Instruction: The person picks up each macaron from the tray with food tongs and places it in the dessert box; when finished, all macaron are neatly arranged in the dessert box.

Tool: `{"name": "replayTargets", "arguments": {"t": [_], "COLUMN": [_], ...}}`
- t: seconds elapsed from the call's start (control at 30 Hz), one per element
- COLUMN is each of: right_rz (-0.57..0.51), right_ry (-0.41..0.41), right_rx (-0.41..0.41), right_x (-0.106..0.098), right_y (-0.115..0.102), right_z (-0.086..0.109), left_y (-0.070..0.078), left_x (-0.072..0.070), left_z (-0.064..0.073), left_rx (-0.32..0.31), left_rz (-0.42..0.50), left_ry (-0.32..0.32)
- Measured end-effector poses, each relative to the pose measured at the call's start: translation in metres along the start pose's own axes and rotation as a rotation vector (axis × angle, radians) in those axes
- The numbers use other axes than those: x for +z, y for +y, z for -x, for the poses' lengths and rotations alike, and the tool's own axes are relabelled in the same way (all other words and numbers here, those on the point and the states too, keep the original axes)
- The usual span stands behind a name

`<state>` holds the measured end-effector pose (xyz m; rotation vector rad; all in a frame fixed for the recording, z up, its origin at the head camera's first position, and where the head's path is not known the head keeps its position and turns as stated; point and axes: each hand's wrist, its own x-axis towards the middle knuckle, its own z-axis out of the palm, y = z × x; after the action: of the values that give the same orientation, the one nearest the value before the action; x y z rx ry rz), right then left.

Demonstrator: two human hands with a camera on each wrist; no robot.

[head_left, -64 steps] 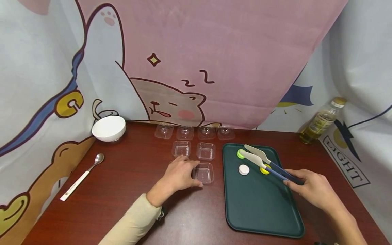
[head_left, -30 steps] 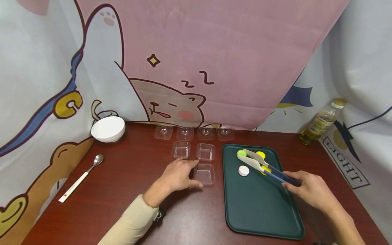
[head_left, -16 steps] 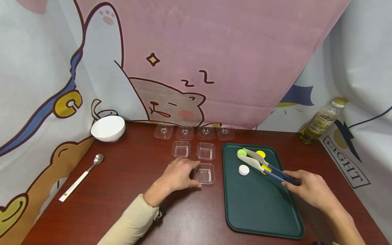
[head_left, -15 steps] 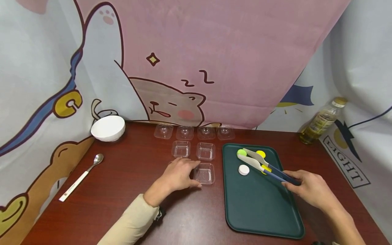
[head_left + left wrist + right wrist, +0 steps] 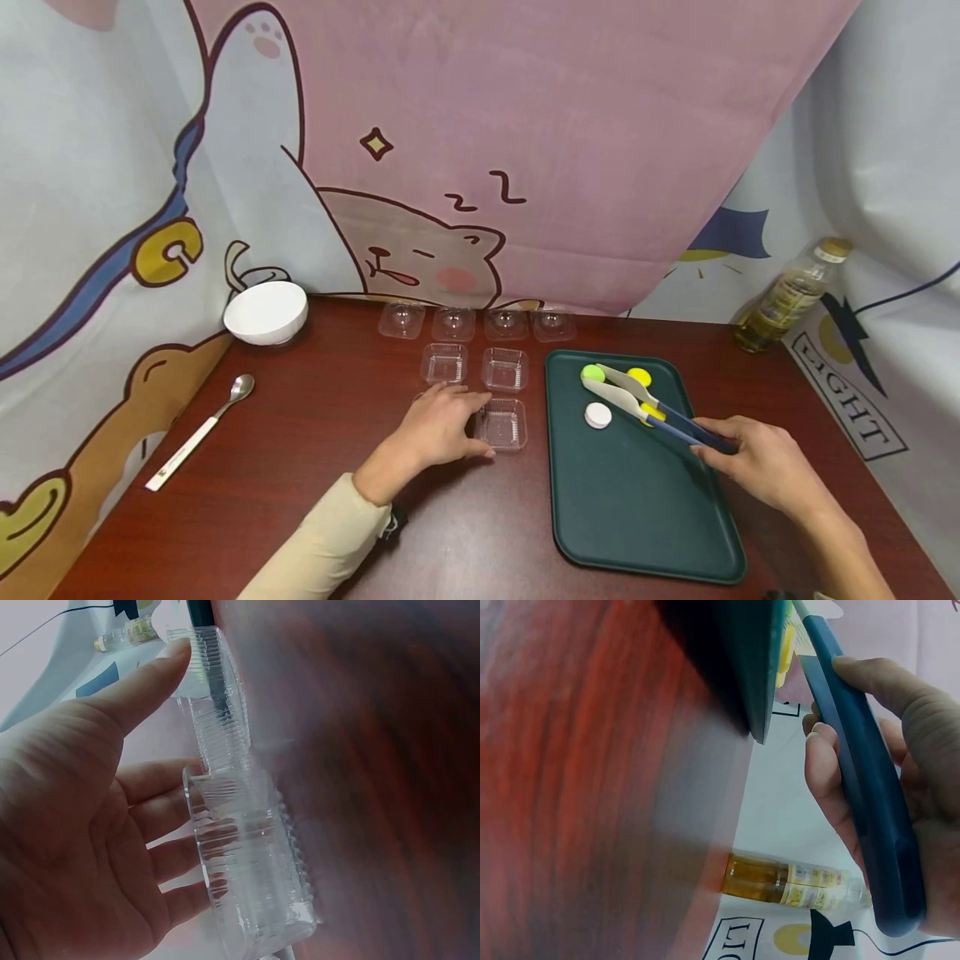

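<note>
My right hand (image 5: pixel 768 462) holds blue-handled tongs (image 5: pixel 693 429) with pale flat ends over the dark green tray (image 5: pixel 637 517). The tong tips stand on either side of a small green disc (image 5: pixel 593 372). Also on the tray are a white disc (image 5: pixel 597 415) and two yellow discs, one (image 5: pixel 639 377) at the back and one partly covered by the tongs. My left hand (image 5: pixel 435 429), fingers loosely spread, rests by a clear plastic box (image 5: pixel 502 425). In the left wrist view, the fingers reach behind a nearer clear box (image 5: pixel 251 862), which the hand mostly hides from the head view.
Two more clear boxes, left (image 5: pixel 444 363) and right (image 5: pixel 505 369), stand behind. Several domed clear lids (image 5: pixel 402 320) line the back edge. A white bowl (image 5: pixel 266 312) and a spoon (image 5: pixel 197 439) lie left. An oil bottle (image 5: pixel 783 300) stands at the back right.
The tongs have shifted slightly left, and their tips have come down around the green disc. The back yellow disc, hidden at first, now shows. My left hand has hardly moved.
</note>
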<state>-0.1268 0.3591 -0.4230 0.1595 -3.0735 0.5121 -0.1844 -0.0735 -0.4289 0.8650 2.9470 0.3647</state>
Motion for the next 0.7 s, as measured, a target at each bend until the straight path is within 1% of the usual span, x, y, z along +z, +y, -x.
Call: {"name": "replayTargets", "arguments": {"t": [0.13,0.43,0.7], "right_rz": [0.001,-0.008,-0.01], "right_ry": [0.011,-0.004,0.024], "right_rx": [-0.01,0.001,-0.003], "right_x": [-0.0003,0.0014,0.0002], "right_y": [0.0007,0.0013,0.0013], "right_z": [0.0004,0.0029,0.0035], "left_y": [-0.0001,-0.0004,-0.0006], "left_x": [-0.0001,0.0011,0.0013], "left_z": [0.0,0.0001,-0.0003], "left_rx": [0.0,-0.003,-0.007], "left_rz": [-0.002,-0.004,0.001], "left_ry": [-0.001,0.002,0.008]}}
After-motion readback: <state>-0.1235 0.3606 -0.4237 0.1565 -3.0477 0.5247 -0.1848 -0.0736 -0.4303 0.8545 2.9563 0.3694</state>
